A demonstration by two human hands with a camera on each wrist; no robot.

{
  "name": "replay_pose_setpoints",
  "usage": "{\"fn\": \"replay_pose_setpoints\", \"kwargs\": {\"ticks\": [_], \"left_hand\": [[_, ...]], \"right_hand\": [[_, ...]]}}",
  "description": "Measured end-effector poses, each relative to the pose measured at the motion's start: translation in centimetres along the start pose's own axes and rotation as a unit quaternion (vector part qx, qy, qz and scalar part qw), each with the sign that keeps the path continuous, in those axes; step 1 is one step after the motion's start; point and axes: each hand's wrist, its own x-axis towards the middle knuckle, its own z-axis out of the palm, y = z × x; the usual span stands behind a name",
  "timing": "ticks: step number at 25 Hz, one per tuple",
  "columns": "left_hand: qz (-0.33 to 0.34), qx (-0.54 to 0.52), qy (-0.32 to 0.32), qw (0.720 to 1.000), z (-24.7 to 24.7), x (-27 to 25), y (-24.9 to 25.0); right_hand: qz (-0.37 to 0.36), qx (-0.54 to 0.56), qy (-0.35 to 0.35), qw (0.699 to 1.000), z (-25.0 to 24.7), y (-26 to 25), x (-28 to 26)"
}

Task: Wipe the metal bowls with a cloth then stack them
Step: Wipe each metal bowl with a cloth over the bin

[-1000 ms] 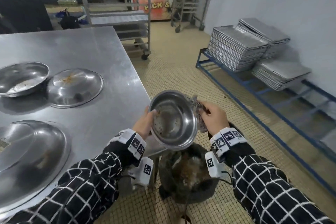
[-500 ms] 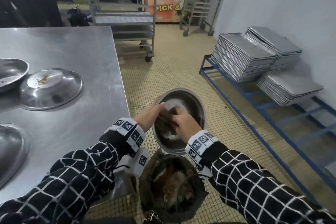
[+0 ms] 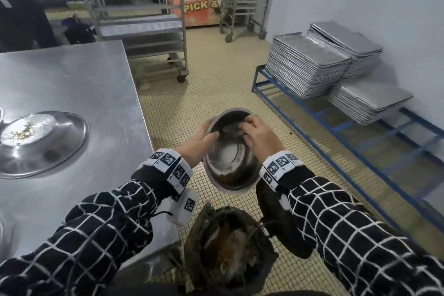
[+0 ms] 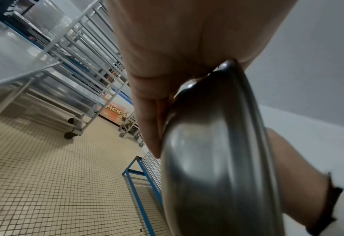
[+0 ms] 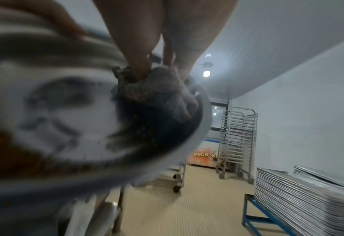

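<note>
I hold a metal bowl (image 3: 230, 163) tilted toward me over a dark waste bin (image 3: 228, 252) on the floor. My left hand (image 3: 199, 144) grips the bowl's left rim, thumb inside and fingers behind; the left wrist view shows the bowl's outer wall (image 4: 217, 159) against my fingers (image 4: 150, 121). My right hand (image 3: 259, 139) is inside the bowl, bunching a grey cloth (image 5: 152, 86) against the far inner wall. The bowl's inside (image 5: 66, 115) looks smeared and blurred. Another bowl (image 3: 40, 142), upside down with crumbs on its base, sits on the steel table (image 3: 84, 84) at left.
The table's edge runs just left of my hands. Stacks of metal trays (image 3: 310, 67) rest on a low blue frame (image 3: 336, 142) along the right wall. Wheeled tray racks (image 3: 134, 12) stand at the back. Tiled floor (image 3: 204, 79) lies between them.
My right hand went from the bowl's right rim into the bowl with the cloth, then toward the far wall. The view has swung right, so fewer table bowls show.
</note>
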Motion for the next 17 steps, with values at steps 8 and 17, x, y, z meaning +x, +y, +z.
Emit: {"fn": "replay_pose_setpoints", "kwargs": {"ticks": [8, 17], "left_hand": [[0.100, -0.013, 0.058, 0.993, 0.5, 0.7, 1.0], [0.204, 0.077, 0.055, 0.974, 1.5, 3.0, 0.6]], "right_hand": [[0.026, -0.015, 0.007, 1.000, 3.0, 1.8, -2.1], [0.039, 0.036, -0.079, 0.995, 3.2, 1.3, -2.6]]}}
